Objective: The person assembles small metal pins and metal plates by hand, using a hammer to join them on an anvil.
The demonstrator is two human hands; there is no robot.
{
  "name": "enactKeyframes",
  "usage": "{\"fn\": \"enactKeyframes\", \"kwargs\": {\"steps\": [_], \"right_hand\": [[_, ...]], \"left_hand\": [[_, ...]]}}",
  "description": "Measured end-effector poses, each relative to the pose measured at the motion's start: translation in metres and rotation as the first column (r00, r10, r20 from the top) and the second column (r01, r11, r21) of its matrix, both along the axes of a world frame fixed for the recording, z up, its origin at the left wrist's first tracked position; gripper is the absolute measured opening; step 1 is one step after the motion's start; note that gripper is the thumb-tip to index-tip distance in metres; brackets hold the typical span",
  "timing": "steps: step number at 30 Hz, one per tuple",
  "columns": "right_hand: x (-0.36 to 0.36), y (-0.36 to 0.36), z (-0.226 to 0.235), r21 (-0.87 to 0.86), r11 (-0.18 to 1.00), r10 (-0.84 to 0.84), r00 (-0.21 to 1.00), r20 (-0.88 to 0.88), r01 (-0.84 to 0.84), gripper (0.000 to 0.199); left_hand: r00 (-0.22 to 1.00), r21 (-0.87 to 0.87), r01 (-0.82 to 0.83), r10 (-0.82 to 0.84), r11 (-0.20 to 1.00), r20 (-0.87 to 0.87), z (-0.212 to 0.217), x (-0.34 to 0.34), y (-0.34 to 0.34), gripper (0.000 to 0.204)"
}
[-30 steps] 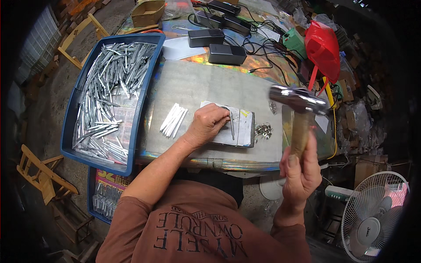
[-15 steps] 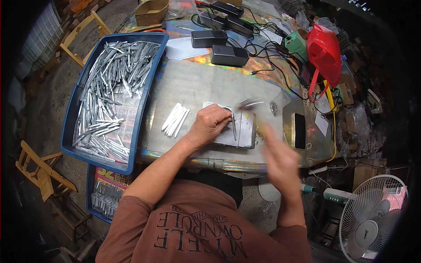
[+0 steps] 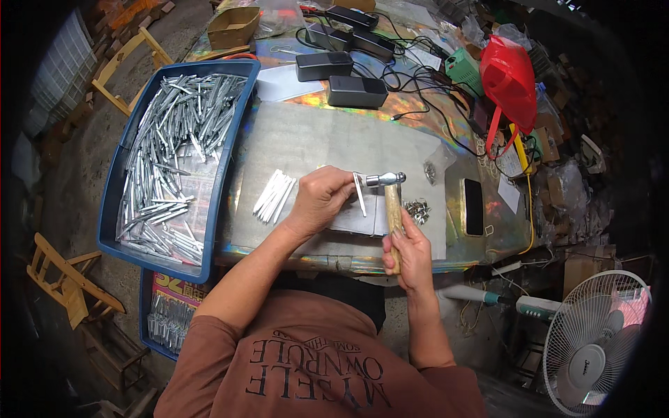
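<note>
My left hand (image 3: 319,201) pinches a thin flat metal strip (image 3: 359,195) and holds it upright on a grey metal block (image 3: 362,221) on the workbench (image 3: 327,143). My right hand (image 3: 410,253) grips the wooden handle of a small hammer (image 3: 391,198). The hammer's steel head rests against the top of the strip. A small bundle of white metal strips (image 3: 273,196) lies just left of my left hand. A little pile of small metal rivets (image 3: 417,209) sits right of the hammer.
A blue tray (image 3: 117,182) full of metal strips stands at the left. Black power adapters (image 3: 357,90) with cables, a red bag (image 3: 509,78) and a cardboard box (image 3: 233,26) crowd the back. A white fan (image 3: 591,340) stands lower right; wooden chairs (image 3: 64,279) at the left.
My right hand has swung the hammer down from its raised position at the right onto the strip. My left hand has stayed on the block.
</note>
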State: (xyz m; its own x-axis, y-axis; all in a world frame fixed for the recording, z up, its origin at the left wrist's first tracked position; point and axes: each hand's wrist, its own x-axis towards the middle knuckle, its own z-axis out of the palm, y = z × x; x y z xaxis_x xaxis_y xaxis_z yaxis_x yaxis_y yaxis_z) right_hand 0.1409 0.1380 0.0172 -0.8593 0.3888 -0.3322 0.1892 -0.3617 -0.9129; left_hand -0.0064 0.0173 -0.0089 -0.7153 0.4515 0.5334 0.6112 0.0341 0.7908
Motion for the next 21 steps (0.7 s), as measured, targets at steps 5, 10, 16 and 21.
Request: {"fn": "enactKeyframes", "kwargs": {"steps": [5, 10, 16, 21], "right_hand": [[-0.003, -0.002, -0.009, -0.085, 0.996, 0.025, 0.998, -0.049, -0.029, 0.047], [0.01, 0.018, -0.009, 0.97, 0.147, 0.041, 0.981, 0.19, -0.194, 0.034], [0.004, -0.009, 0.01, 0.935, 0.336, 0.136, 0.977, -0.164, 0.11, 0.032], [-0.005, -0.029, 0.0, 0.915, 0.35, 0.451, 0.819, -0.354, 0.202, 0.031]], "left_hand": [[0.931, 0.09, 0.032, -0.062, 0.995, 0.36, 0.004, 0.01, -0.009, 0.011], [0.909, 0.002, 0.074, -0.068, 0.997, 0.411, 0.008, 0.022, -0.026, 0.012], [0.967, -0.135, 0.164, -0.132, 0.977, 0.218, 0.01, 0.042, -0.038, 0.011], [0.981, -0.17, 0.183, -0.17, 0.968, 0.09, 0.01, 0.059, -0.04, 0.008]]}}
